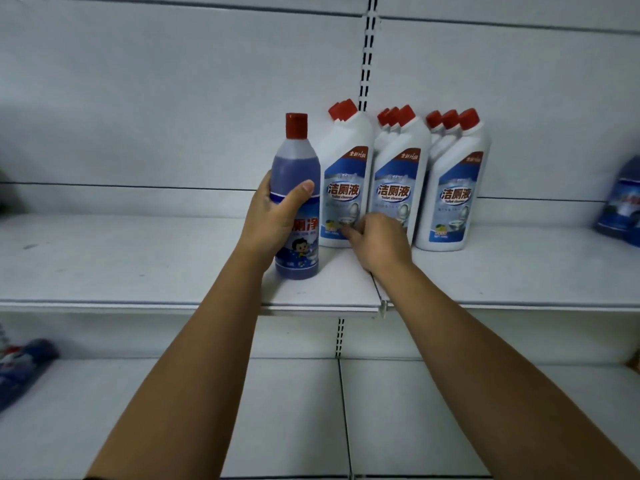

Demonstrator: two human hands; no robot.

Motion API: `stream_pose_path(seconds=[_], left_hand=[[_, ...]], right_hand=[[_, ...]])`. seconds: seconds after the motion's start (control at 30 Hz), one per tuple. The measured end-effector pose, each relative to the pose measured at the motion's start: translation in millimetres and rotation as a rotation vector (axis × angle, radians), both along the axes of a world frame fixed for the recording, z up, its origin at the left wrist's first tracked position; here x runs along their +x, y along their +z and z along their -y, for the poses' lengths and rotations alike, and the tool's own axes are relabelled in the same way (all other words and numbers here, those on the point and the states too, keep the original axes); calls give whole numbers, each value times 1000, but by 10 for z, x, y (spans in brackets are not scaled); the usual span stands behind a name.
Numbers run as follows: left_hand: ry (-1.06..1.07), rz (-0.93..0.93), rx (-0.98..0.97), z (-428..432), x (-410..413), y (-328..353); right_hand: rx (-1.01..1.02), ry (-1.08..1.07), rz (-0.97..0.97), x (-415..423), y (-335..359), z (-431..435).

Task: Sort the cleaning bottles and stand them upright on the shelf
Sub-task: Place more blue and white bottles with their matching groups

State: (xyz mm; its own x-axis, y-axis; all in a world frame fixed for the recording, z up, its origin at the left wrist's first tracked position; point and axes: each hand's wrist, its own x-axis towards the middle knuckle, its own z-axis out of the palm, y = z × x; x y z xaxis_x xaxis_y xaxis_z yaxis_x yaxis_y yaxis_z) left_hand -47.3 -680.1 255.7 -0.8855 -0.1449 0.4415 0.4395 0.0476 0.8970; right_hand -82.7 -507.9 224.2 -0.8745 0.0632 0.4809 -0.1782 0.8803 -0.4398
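Observation:
My left hand [273, 216] grips a tall purple-blue bottle [297, 168] with a red cap, which stands upright on the white shelf [138, 265]. To its right stand three rows of white toilet-cleaner bottles with red caps: the left row [346, 174], the middle row [398, 174] and the right row [453, 188]. My right hand [375, 242] is low in front of the left and middle rows, fingers curled, touching the base of the left row's front bottle.
A blue bottle [623, 209] sits at the shelf's far right edge. On the lower shelf [294, 410], blue bottles [20, 365] lie at the far left. A slotted upright [367, 53] runs down the back panel.

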Motion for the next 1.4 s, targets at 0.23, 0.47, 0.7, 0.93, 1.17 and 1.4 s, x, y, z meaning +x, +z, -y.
stream_pose_path(seconds=[0.23,0.47,0.7,0.93,1.17,1.4], left_hand=[[-42,-7,60,-127,95,12],[-149,-24,49,-707,187,9],[-238,24,8,-1493,117,63],[-284,28,-46,-2503,-65,77],[-282,49,-21,-3744,-166,89],[-257,36,-64,-4815,-238,89]], right_hand=[[247,266,331,235,-61,-528],[241,120,312,404,-113,-1082],[213,-11,350,430,-115,-1938],[203,-9,360,366,-117,-2896],[256,37,362,325,-94,-4054],[257,-23,357,265,-126,-5283]])
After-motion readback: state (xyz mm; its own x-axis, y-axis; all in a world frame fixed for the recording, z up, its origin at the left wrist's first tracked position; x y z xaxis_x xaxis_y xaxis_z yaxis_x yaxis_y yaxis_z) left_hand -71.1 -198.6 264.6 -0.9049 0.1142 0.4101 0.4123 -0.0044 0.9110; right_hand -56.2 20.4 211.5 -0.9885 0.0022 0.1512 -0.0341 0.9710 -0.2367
